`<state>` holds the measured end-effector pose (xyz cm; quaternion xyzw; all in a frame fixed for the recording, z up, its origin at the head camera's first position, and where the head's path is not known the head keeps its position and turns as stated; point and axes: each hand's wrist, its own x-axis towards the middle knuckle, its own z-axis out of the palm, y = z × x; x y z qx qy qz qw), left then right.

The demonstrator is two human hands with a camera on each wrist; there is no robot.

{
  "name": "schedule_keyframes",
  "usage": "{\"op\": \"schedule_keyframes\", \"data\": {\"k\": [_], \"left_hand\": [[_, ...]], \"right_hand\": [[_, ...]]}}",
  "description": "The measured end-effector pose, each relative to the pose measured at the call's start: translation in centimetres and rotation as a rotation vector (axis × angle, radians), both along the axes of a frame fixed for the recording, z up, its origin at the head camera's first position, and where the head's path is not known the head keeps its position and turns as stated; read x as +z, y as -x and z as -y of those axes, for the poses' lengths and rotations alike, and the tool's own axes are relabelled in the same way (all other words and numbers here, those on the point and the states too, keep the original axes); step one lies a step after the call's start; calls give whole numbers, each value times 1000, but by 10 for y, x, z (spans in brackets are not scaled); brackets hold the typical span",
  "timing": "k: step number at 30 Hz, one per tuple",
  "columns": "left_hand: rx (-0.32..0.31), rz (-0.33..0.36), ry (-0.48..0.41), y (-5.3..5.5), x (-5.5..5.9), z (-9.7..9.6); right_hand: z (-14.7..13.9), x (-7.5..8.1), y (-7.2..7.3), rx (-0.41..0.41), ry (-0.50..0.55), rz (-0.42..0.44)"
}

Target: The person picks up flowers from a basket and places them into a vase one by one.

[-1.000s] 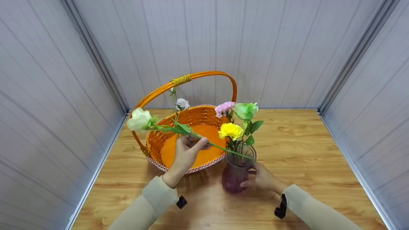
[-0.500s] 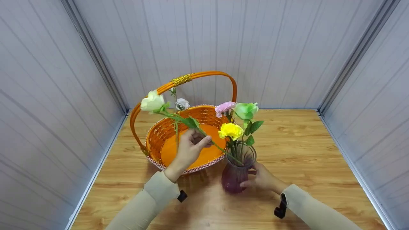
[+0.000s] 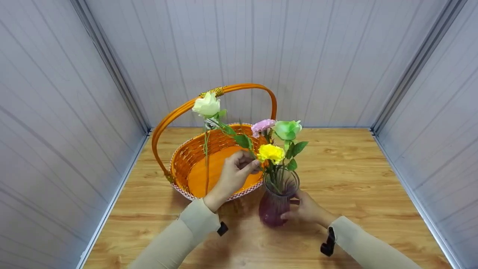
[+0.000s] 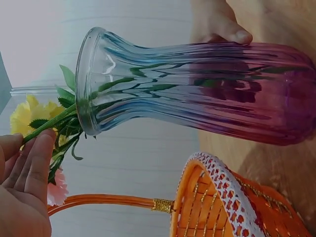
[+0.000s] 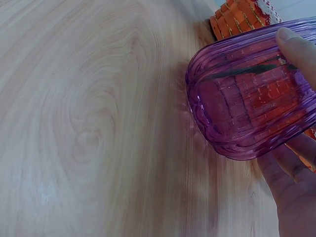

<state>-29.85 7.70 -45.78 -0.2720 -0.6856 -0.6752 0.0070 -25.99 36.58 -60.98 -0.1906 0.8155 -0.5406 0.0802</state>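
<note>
My left hand (image 3: pixel 239 170) pinches the green stem (image 4: pixel 55 120) of a white rose (image 3: pixel 207 105). The stem's lower end is inside the glass vase (image 3: pixel 274 209), and the bloom leans left over the basket. Clear at the mouth and purple below, the vase stands upright on the table. My right hand (image 3: pixel 310 209) grips its lower side, thumb (image 5: pixel 296 47) across the front and fingers round the back. A yellow carnation (image 3: pixel 271 153), a pink carnation (image 3: pixel 263 126) and a green rose (image 3: pixel 288 130) stand in the vase.
An orange woven basket (image 3: pixel 179 170) with a tall arched handle (image 3: pixel 251 86) stands just behind and left of the vase. One thin stem with a small white flower (image 3: pixel 211 123) leans in it. Grey panel walls (image 3: pixel 336 59) enclose the wooden table (image 3: pixel 354 168).
My left hand has moved right towards the vase, bringing the white rose up and right. The stem's end has gone from across the vase's rim to inside it. My right hand stays put.
</note>
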Motion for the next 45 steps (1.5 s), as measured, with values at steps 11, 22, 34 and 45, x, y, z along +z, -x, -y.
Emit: {"op": "schedule_keyframes", "data": {"k": [11, 22, 34, 45], "left_hand": [[12, -230, 111, -10, 7, -12], [-48, -301, 239, -8, 17, -32], [-149, -326, 423, -6, 23, -47], [-139, -292, 426, -6, 23, -46]], "right_hand": [[-1, 1, 1, 4, -10, 27], [-1, 2, 0, 10, -5, 60], [-3, 1, 0, 44, 13, -18], [-3, 0, 0, 60, 33, -17]]}}
